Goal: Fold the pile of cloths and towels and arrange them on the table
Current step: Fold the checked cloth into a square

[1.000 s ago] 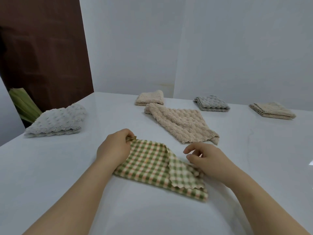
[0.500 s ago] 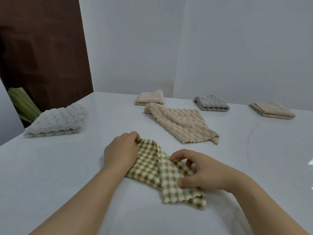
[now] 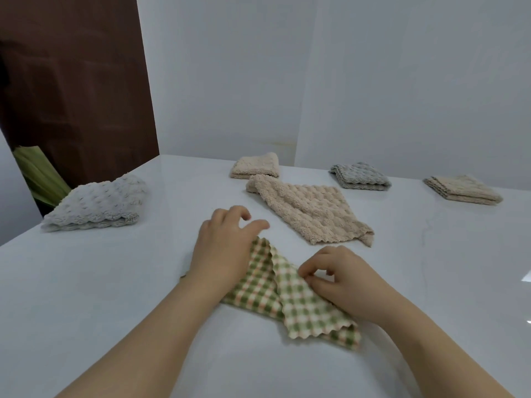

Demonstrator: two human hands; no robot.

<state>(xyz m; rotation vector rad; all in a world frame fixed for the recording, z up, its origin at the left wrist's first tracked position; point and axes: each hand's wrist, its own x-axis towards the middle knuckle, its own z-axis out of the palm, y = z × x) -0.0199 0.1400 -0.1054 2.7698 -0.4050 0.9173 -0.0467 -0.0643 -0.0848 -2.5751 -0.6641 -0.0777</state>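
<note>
A green and cream checked cloth (image 3: pixel 287 300) lies partly folded on the white table (image 3: pixel 115 297) in front of me. My left hand (image 3: pixel 224 248) rests flat on its left part, fingers loosely spread past the far corner. My right hand (image 3: pixel 342 277) pinches the folded-over flap between thumb and fingers. An unfolded beige towel (image 3: pixel 307 211) lies just beyond the checked cloth.
A folded pale grey towel (image 3: pixel 97 205) sits at the left edge. Along the back stand a folded beige towel (image 3: pixel 255 165), a folded grey towel (image 3: pixel 359 176) and a folded tan towel (image 3: pixel 462 188). White walls close the back; a brown door is at left.
My left hand let go of the far corner and opened flat on the cloth. My right hand drew the flap further left over the cloth.
</note>
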